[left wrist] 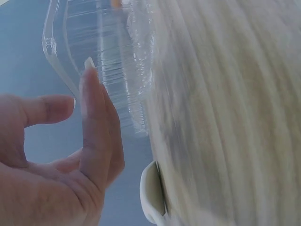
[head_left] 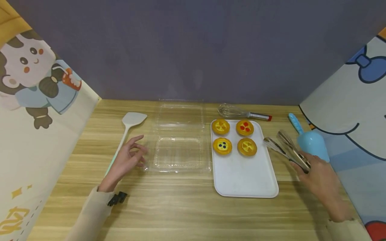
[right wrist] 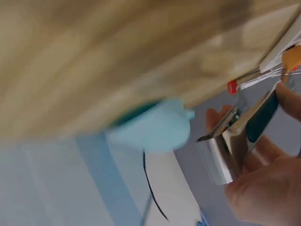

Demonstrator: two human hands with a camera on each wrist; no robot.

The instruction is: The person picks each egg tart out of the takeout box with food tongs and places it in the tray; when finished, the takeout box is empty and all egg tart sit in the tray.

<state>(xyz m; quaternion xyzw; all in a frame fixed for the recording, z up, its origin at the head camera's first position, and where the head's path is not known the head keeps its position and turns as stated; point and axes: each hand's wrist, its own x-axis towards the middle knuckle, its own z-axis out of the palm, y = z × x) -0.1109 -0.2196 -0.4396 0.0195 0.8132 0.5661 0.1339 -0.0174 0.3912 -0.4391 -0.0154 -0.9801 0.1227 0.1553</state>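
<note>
In the head view my right hand [head_left: 319, 175] grips metal tongs [head_left: 291, 150] by the handle end, their arms spread and tips towards the tray. The right wrist view shows the tongs [right wrist: 235, 141] between my thumb and fingers. My left hand [head_left: 126, 159], fingers loosely bent, is beside the left edge of an opened clear plastic box [head_left: 178, 154]; the left wrist view has the fingertips near that box [left wrist: 108, 56], and whether they touch it I cannot tell. Several egg tarts [head_left: 222, 146] with fruit-like toppings sit on the upper half of a white tray [head_left: 244, 179].
A white spatula [head_left: 132, 118] lies left of the box. Behind the tray is a whisk [head_left: 238, 112]. A blue scoop [head_left: 313, 144] rests by the right wall, close to my right hand. Grey panel [head_left: 196, 50] closes off the back; printed walls flank the table.
</note>
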